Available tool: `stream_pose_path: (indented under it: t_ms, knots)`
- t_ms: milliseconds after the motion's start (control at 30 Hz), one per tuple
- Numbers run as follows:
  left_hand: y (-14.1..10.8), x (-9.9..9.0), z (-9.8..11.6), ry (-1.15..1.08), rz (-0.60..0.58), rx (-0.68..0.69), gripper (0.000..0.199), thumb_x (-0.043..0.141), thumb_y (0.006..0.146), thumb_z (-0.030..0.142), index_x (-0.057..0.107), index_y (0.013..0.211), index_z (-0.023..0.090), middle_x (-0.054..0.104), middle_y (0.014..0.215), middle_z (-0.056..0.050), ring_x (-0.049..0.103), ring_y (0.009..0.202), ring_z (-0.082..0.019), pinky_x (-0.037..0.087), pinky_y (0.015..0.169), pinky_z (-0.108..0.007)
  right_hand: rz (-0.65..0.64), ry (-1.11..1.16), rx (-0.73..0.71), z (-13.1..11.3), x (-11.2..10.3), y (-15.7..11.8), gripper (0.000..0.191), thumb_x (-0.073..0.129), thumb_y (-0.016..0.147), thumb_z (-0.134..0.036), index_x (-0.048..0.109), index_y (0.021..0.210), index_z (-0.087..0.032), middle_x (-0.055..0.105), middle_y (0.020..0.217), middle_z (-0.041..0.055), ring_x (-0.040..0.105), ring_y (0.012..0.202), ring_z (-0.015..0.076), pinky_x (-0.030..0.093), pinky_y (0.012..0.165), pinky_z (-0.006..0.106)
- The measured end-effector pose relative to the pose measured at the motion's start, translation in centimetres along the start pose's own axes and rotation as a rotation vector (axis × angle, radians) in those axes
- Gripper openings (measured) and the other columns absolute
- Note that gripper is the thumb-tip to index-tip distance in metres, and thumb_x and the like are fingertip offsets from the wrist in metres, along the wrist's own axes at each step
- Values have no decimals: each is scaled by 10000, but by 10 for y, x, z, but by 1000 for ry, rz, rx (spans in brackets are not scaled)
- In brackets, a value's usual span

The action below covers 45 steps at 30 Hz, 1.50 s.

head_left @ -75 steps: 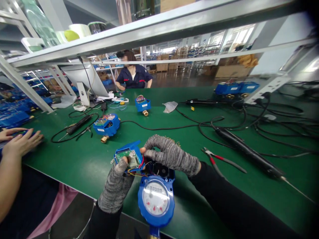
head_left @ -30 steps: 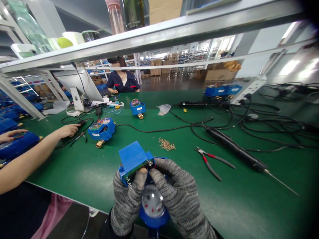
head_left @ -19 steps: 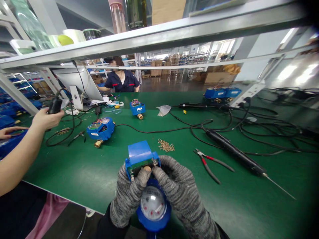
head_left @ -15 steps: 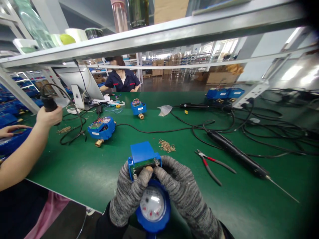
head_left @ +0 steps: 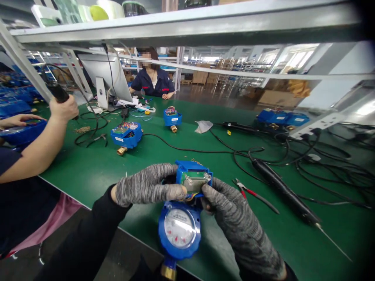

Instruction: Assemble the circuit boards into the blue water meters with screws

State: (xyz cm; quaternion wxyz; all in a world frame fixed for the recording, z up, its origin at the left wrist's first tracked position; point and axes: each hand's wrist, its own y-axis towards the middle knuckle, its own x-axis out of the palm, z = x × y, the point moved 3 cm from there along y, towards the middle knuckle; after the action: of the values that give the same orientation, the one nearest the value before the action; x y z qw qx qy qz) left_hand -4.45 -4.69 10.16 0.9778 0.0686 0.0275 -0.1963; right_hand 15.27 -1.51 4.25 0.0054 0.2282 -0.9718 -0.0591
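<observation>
Both my hands wear grey knitted gloves with bare fingertips. Between them is the blue housing [head_left: 195,166] of a water meter, with a green circuit board and small springs showing in its open side. My left hand [head_left: 150,185] grips the housing from the left, thumb on its front edge. My right hand [head_left: 231,207] holds its right side, thumb pressed near the lower corner. Coloured wires [head_left: 193,196] show below the board. Just beneath, the round blue water meter [head_left: 180,230] faces up with its clear dial, a brass end pointing toward me.
Red-handled cutters [head_left: 260,197] and a black electric screwdriver [head_left: 285,191] lie to the right among cables. Other blue meter units [head_left: 127,134] stand farther back. A co-worker's hand [head_left: 64,107] holds a black tool at left. A metal shelf [head_left: 187,29] crosses overhead.
The housing has tilted, so its open side with the board now faces me. My left hand has swung out to the left side, its forearm now in view. The camera view has shifted.
</observation>
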Motion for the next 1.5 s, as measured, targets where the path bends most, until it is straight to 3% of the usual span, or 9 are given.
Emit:
stream_pose_path:
  t_ms: [133,233,467,567,800,967,1067,1200,1500]
  knots:
    - [7,-23,-3,334,51,28,191,767,750,223,806,936,202,768,933,-104,711,924,-297,546,876,-378,-17,176,129,14,-1,0,247,644,921,-405,665,789,-198,508,609,-21,420,541,124,353,499,254]
    - [10,-30,-9,448,-78,-6,172,716,822,304,798,923,192,763,880,-82,707,839,-244,540,763,-301,-17,243,162,16,0,-3,287,639,926,-384,627,699,-209,518,620,-6,435,553,140,392,528,277]
    - [11,-43,-36,173,-314,-176,353,677,868,458,730,1083,182,739,1053,-49,655,974,-194,496,896,-285,81,244,237,21,-3,-9,287,680,881,-451,652,698,-232,537,603,5,452,547,171,419,560,324]
    - [11,-39,-44,190,-255,-125,364,591,922,478,705,1070,166,707,1041,-55,630,947,-179,493,879,-291,110,233,187,16,-1,-5,304,683,891,-413,613,671,-215,514,615,-5,431,566,151,400,558,297]
    - [13,-10,-52,227,170,23,558,343,1000,538,600,673,166,570,581,-2,537,566,-123,481,662,-287,133,78,98,11,3,4,286,620,930,-421,628,732,-215,477,573,-27,374,511,137,326,501,286]
    - [3,-6,-56,374,336,174,324,623,844,488,719,925,189,737,1041,-116,628,1120,-287,387,1076,-483,279,-183,-22,13,-6,3,274,642,909,-416,620,719,-219,510,569,-29,411,522,147,334,524,295]
    - [-4,-11,-52,350,307,150,344,600,874,414,682,1132,202,701,1188,-114,590,1202,-279,413,1065,-464,297,-223,-47,15,-8,2,291,618,924,-417,606,713,-217,515,582,-31,422,531,144,342,536,294]
    - [-3,-16,-44,233,120,-34,311,582,911,418,697,1012,147,711,938,-74,649,868,-204,523,773,-331,250,-191,-31,14,-7,2,337,592,942,-417,576,674,-212,503,585,-34,419,533,134,336,538,293]
    - [2,-16,-39,234,30,-138,386,649,849,508,629,822,124,557,752,2,499,717,-134,404,639,-268,107,14,68,3,-1,-4,215,609,938,-373,720,885,-197,583,641,-9,468,571,142,406,582,283]
